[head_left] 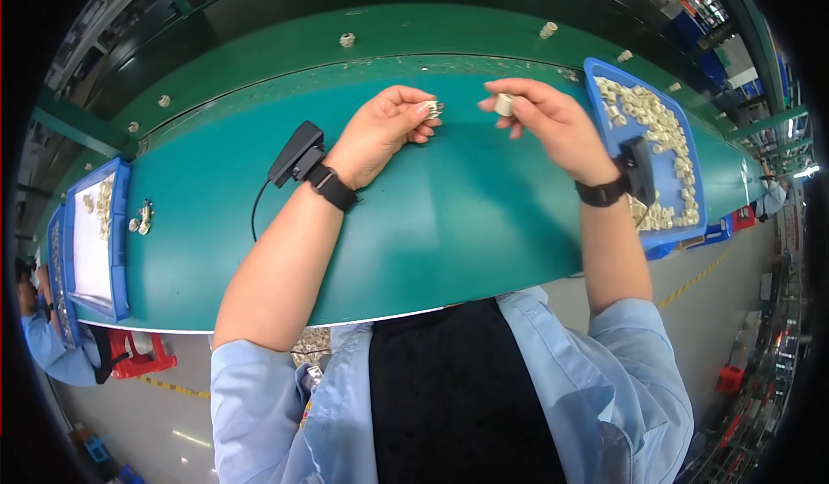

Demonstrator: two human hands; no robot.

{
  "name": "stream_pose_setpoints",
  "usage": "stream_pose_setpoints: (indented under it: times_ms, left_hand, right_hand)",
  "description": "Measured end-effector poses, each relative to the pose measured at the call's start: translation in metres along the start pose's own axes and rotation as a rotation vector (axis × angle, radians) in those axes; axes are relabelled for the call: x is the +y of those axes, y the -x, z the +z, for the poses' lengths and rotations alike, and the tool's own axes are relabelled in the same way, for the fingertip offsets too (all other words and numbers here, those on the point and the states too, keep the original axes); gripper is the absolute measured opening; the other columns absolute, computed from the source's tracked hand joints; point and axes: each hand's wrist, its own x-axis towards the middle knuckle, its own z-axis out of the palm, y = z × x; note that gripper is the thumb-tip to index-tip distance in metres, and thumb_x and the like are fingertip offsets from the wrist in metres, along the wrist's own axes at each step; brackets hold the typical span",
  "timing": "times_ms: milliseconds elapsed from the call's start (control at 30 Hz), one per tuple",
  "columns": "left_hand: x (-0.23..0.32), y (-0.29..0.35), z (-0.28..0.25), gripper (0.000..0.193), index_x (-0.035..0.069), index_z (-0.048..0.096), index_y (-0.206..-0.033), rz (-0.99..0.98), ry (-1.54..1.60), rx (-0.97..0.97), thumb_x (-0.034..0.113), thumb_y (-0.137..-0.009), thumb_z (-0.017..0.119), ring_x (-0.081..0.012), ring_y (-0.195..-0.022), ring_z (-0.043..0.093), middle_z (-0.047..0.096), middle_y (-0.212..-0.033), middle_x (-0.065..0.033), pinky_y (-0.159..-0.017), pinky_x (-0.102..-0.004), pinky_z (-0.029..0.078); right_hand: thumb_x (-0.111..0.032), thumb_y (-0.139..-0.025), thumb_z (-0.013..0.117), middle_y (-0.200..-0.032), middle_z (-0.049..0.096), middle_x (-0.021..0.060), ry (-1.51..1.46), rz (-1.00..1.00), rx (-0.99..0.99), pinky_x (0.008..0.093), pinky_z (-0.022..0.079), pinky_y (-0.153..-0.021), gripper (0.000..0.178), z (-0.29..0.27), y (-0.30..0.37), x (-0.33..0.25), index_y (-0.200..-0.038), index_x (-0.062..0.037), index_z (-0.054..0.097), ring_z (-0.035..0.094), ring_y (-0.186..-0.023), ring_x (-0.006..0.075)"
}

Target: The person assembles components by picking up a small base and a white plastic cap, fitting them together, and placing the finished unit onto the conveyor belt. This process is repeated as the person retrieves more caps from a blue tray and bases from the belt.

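Above the middle of the green work table [414, 234], my left hand [389, 130] is closed, pinching a small cream part with metal prongs [434, 109] between thumb and fingers. Its pronged end points right. A short way to the right, my right hand [548, 117] holds a small cream ring-shaped cap [503, 104] between thumb and fingertips. The two pieces are apart. Near my right wrist stands a blue tray [701, 186] with many similar cream caps. Both wrists wear black straps with a dark device on them.
At the far left, a blue tray [121, 259] with a white lining holds some cream parts. A few loose parts [144, 216] lie beside it. Along the green strip behind the table, several cream parts [347, 40] stand spaced out. Another person's sleeve [56, 354] shows at the left edge, near a red stool [142, 356].
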Motion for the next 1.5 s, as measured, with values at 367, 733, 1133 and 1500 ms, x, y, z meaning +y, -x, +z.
stream_pose_setpoints:
  times_ms: [367, 733, 1133, 1500]
  left_hand:
    - [0.000, -0.002, -0.004, 0.018, 0.003, 0.051, -0.099, -0.013, 0.118, 0.002, 0.016, -0.087, 0.055, -0.0079, -0.071, 0.053, 0.058, -0.084, -0.0042, -0.068, -0.0205, 0.045]
    - [0.000, -0.002, -0.005, 0.020, 0.003, 0.051, -0.100, 0.000, 0.105, 0.017, 0.017, -0.087, 0.055, -0.0078, -0.069, 0.053, 0.058, -0.083, -0.0044, -0.066, -0.0207, 0.045]
    - [0.001, -0.001, -0.004, 0.019, 0.004, 0.051, -0.097, -0.026, 0.085, 0.023, 0.020, -0.087, 0.054, -0.0075, -0.065, 0.051, 0.058, -0.078, -0.0038, -0.062, -0.0201, 0.043]
    - [0.001, -0.001, -0.008, 0.015, 0.006, 0.049, -0.090, -0.026, 0.051, -0.042, 0.021, -0.089, 0.052, -0.0087, -0.067, 0.048, 0.055, -0.076, -0.0031, -0.062, -0.0202, 0.040]
  right_hand:
    - [-0.015, -0.088, 0.051, -0.087, 0.059, 0.0041, -0.113, 0.068, 0.172, 0.0206, 0.044, -0.068, 0.021, 0.036, -0.036, 0.039, -0.104, -0.0017, 0.052, 0.054, -0.078, 0.0075]
    - [-0.007, -0.085, 0.055, -0.089, 0.058, 0.0026, -0.035, -0.008, 0.158, 0.0209, 0.045, -0.071, 0.023, 0.043, -0.029, 0.041, -0.106, 0.0000, 0.053, 0.054, -0.082, 0.0084]
    - [-0.001, -0.081, 0.058, -0.099, 0.056, 0.0048, 0.057, -0.145, 0.148, 0.0246, 0.045, -0.080, 0.027, 0.041, -0.029, 0.044, -0.107, 0.0001, 0.053, 0.054, -0.092, 0.0126]
    - [0.001, -0.077, 0.061, -0.096, 0.059, 0.0084, 0.359, -0.242, 0.171, 0.0262, 0.048, -0.076, 0.023, 0.049, -0.027, 0.034, -0.100, -0.0002, 0.058, 0.058, -0.086, 0.0155]
